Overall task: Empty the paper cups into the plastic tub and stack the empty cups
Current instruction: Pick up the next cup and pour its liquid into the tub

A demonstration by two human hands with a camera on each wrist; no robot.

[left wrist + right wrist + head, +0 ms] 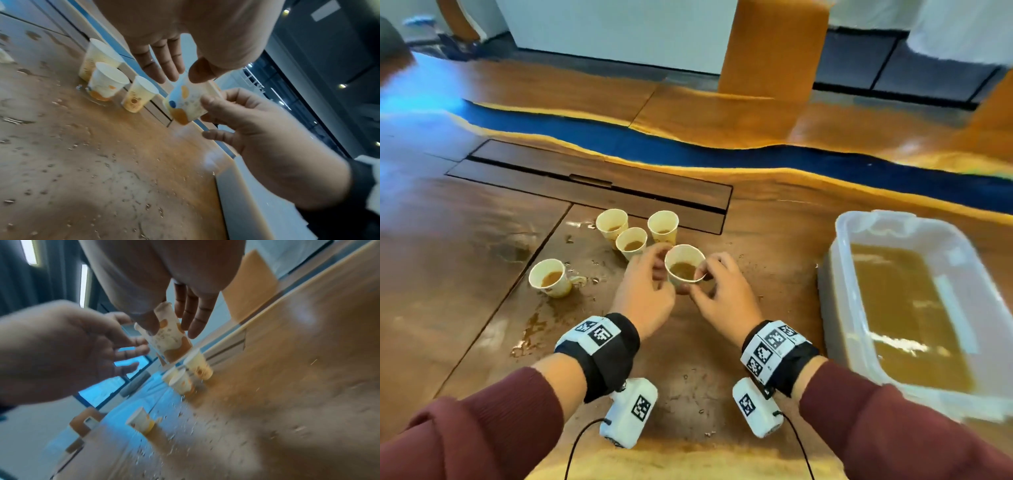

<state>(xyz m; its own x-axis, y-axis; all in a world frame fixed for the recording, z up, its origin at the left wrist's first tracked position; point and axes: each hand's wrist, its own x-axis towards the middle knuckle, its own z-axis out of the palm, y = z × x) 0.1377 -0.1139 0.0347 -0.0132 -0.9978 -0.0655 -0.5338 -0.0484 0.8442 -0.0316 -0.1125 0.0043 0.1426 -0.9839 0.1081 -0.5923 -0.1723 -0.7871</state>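
Observation:
A patterned paper cup (684, 269) with brown liquid in it hangs a little above the wet table, tilted in the wrist views (187, 102) (168, 339). My right hand (702, 277) (209, 113) (171, 330) pinches it between thumb and fingers. My left hand (659, 263) (180, 76) (131, 350) is beside the cup with straight, spread fingers, its thumb near the rim. Three cups (631, 241) (107, 81) (180, 382) stand clustered just behind. Another cup (549, 277) (141, 421) stands alone to the left. The clear plastic tub (839, 240) on the right holds brown liquid.
Drops and puddles of brown liquid (534, 329) cover the wooden table around the cups. A recessed hatch (592, 185) lies behind the cluster, with a blue inlaid strip (688, 150) beyond it. An orange chair back (770, 44) stands at the far edge.

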